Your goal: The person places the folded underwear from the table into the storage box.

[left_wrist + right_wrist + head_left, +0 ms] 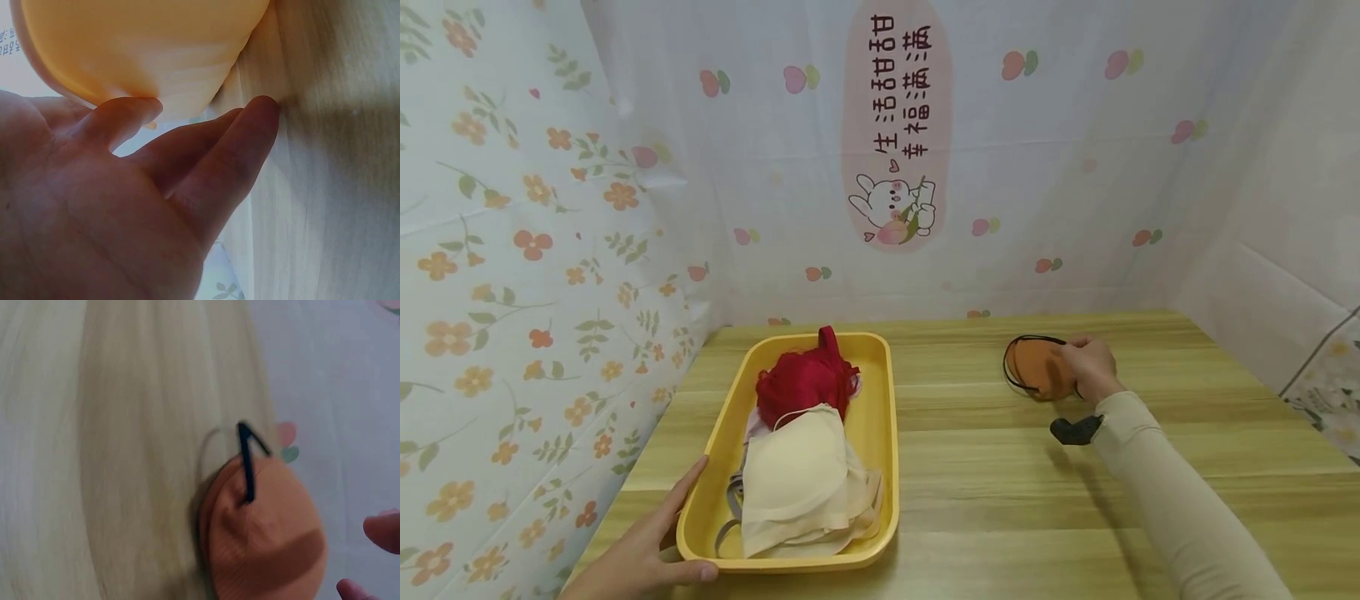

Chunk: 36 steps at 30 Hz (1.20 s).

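Observation:
A yellow plastic basin [891, 433] stands on the left of the table, with a red bra [801, 385] and a cream bra [793, 471] piled inside. My left hand [643, 542] rests against the basin's near left corner, fingers extended along its outer wall and thumb at the front rim. The left wrist view shows that hand [137, 181] loosely spread beside the basin's side [162, 50]. At the right, my right hand [1088, 367] is at a folded orange bra [1037, 367] with black straps. In the right wrist view, two fingertips show apart from the orange bra [269, 537].
A wood-grain table [955, 467] lies under everything. Grey straps [730, 508] and other pale garments lie under the cream bra in the basin. A black device [1075, 430] is attached near the right wrist. Printed cloth [760, 167] hangs behind and at the sides.

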Each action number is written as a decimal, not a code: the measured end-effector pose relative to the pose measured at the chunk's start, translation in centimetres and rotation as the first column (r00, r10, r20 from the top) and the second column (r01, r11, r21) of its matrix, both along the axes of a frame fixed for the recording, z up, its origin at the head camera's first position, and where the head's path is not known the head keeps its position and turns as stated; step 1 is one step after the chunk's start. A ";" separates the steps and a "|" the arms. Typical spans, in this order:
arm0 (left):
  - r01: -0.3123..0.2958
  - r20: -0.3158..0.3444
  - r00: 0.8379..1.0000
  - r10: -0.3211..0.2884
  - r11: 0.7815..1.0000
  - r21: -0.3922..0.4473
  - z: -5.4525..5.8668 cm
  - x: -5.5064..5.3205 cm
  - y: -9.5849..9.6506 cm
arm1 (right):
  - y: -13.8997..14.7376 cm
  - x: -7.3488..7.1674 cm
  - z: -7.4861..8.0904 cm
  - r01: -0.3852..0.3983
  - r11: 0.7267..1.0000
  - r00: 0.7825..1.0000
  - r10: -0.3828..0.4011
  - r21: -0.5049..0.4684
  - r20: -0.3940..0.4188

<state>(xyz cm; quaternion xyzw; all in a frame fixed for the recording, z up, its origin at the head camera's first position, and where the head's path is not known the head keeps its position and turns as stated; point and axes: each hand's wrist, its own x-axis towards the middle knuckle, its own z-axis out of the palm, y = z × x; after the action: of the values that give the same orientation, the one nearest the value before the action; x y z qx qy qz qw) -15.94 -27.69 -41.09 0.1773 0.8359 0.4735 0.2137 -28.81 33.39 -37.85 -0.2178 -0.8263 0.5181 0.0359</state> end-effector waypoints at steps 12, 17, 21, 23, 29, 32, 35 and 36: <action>-0.002 0.014 1.000 0.003 1.000 -0.021 -0.1 0.0 0.1 | 1.3 -0.2 -1.5 -0.181 0.976 0.977 0.165 0.121 0.133; -0.009 0.035 0.999 0.009 1.000 -0.015 0.0 -0.1 0.2 | 1.0 -1.0 -2.1 -0.189 0.958 0.971 0.150 0.216 0.185; -0.012 0.041 0.999 0.012 1.000 -0.016 0.1 0.0 0.2 | 0.6 -1.4 -2.3 -0.150 0.946 0.976 0.095 0.287 0.197; -0.024 0.049 0.998 0.025 0.999 -0.032 0.1 0.1 0.3 | 0.5 -1.5 -2.4 -0.127 0.947 0.979 0.071 0.294 0.192; -0.019 0.038 0.999 0.020 1.000 -0.017 0.0 0.1 0.4 | 0.9 -1.8 -2.6 -0.091 0.955 0.987 0.049 0.281 0.152; -0.012 0.027 1.000 0.012 1.000 -0.007 -0.1 0.1 0.3 | 1.0 -1.9 -2.6 -0.105 0.952 0.987 0.065 0.286 0.148; -0.013 0.033 0.999 0.013 1.000 0.000 -0.2 0.1 0.3 | 0.8 -2.0 -2.5 -0.129 0.947 0.987 0.092 0.295 0.134; -0.011 0.030 1.000 0.011 1.000 0.006 -0.2 0.1 0.2 | 0.8 -2.0 -2.4 -0.133 0.945 0.987 0.099 0.299 0.127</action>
<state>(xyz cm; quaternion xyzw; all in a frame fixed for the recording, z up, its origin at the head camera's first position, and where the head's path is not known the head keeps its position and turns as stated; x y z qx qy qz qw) -15.86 -27.46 -41.29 0.1663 0.8321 0.4799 0.2227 -30.86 34.15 -40.24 -0.1886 -0.9088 0.3721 -0.0068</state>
